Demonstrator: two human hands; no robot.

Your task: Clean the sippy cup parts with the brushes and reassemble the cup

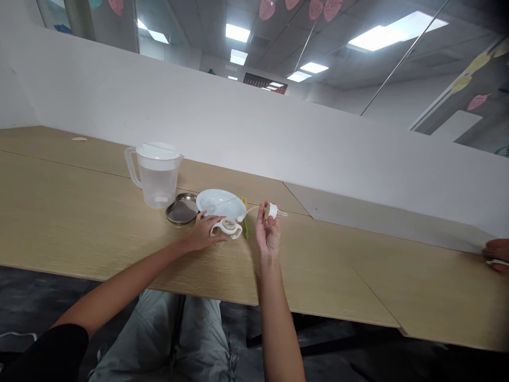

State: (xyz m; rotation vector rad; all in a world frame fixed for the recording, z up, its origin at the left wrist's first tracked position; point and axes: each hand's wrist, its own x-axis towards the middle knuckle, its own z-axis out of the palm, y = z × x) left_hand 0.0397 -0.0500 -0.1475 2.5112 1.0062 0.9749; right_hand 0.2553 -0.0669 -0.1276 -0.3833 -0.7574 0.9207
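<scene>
Head view, looking forward and down across a light oak-veneer table (pixel 338 265) set against a white partition wall (pixel 199 111). The left hand (pixel 204 234) lies half closed at the near side of a white plastic two-handled ring (pixel 227 229), its fingertips against one handle; the picture does not settle whether it grips the ring or only rests on it. The ring sits on the tabletop, just in front of a shallow white ceramic plate (pixel 217 202). The right hand (pixel 268 234) is raised above the table, with the thumb and fingers pinching a white screw collar (pixel 271 211) that carries a clear teat (pixel 281 214). A thin translucent tube (pixel 251 210) runs from the collar toward the plate. A slender yellow-green object (pixel 244 218) lies at the plate's edge, partly hidden; its kind cannot be told. To the left stand a clear plastic measuring jug (pixel 157 180) with a white lid and an oval stainless steel tray (pixel 182 209), the tray just beside the plate. At the far right edge, a second person's hand (pixel 496 254) rests on the table, apart from the others, with a small white item in it.
</scene>
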